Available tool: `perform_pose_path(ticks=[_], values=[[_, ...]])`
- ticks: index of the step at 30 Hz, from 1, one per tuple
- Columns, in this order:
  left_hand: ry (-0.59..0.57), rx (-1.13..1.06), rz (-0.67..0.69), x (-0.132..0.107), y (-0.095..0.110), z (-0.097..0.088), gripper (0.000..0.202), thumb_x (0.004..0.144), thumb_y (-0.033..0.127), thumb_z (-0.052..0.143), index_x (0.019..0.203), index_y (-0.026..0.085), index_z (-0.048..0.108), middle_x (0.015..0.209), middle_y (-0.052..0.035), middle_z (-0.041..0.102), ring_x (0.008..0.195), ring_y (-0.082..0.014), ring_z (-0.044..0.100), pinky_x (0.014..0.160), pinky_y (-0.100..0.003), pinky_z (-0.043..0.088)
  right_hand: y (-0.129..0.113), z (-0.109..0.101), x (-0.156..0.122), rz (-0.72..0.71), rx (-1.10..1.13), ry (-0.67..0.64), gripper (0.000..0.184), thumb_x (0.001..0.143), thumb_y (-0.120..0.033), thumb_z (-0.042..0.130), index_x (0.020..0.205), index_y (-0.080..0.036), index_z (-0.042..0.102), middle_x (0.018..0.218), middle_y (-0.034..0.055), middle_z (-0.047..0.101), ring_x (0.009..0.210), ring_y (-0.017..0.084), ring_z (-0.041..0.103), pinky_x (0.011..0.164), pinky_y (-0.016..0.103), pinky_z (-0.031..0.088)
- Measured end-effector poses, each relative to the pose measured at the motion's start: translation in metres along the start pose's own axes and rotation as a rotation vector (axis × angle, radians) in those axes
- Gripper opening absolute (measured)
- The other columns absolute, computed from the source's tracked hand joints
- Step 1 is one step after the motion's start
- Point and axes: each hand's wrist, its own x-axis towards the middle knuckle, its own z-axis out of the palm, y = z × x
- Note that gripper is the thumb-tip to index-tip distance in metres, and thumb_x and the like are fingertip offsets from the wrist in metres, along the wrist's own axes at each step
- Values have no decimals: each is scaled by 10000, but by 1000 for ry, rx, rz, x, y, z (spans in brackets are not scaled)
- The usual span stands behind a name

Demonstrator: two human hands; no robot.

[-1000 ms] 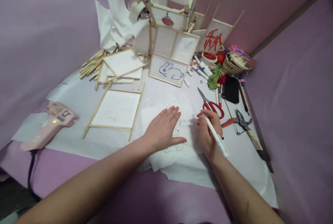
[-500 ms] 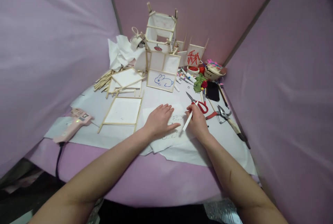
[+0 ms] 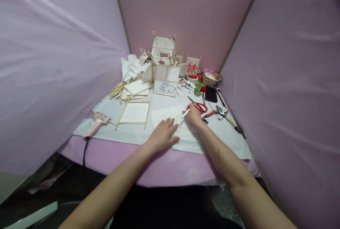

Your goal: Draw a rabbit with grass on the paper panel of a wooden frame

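My left hand (image 3: 163, 135) lies flat, fingers stretched out, on the lower part of a thin white paper sheet (image 3: 170, 110). Faint line drawings show on this sheet between and above my hands. To the right, my right hand (image 3: 193, 116) is closed around a white marker (image 3: 185, 113), whose lower end points down and left at the paper. Whether the tip touches the sheet I cannot tell. Just beyond my right hand lie red-handled scissors (image 3: 201, 107).
Left: a pink glue gun (image 3: 96, 124), a stick frame (image 3: 135, 112) and wooden sticks (image 3: 117, 90). Behind: a blue rabbit panel (image 3: 166, 87) before a stick-and-paper structure (image 3: 163, 46). Right: pruning shears (image 3: 221, 112), a black phone (image 3: 211, 94) and a small basket (image 3: 211, 78).
The whole view has shifted, with the table appearing farther off. My left hand has moved toward the table's front edge. The marker in my right hand has moved up the sheet.
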Motion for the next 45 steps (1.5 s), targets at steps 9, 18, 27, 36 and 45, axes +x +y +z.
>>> perform_pose_path(ticks=[9,18,27,36,45], values=[[-47,-54,45,-7,-14,16,599,953,503,625,1476,233,511,1611,-134,386,1508,-353,317,1226,-538,263,5,-12,-6,-73,12,97,124,812,-208,537,927,-240,504,843,19,651,784,210,599,699,302,408],[-35,-77,54,-8,-14,17,609,936,508,644,1466,236,520,1614,-131,382,1513,-358,302,1228,-536,250,3,-20,-35,-321,-58,-118,77,832,-167,612,864,-236,600,933,42,727,902,217,659,804,309,471],[-40,-76,52,-9,-12,16,643,914,521,665,1459,209,528,1602,-149,396,1507,-363,314,1230,-540,247,2,-29,-61,-296,-160,-50,118,859,-167,608,962,-221,588,1149,99,716,1088,256,636,934,368,460],[1,-77,24,-10,-11,14,596,924,537,637,1415,209,559,1567,-141,454,1481,-352,366,1226,-568,237,8,-30,-88,-273,-258,-73,128,860,-263,675,931,-216,579,1015,80,724,978,249,649,867,345,448],[46,-126,15,-9,-13,14,509,949,565,590,1312,209,626,1524,-122,514,1448,-320,425,1215,-538,282,7,-31,-95,-271,-302,-49,125,877,-274,657,966,-210,598,992,77,714,966,237,639,866,334,429]])
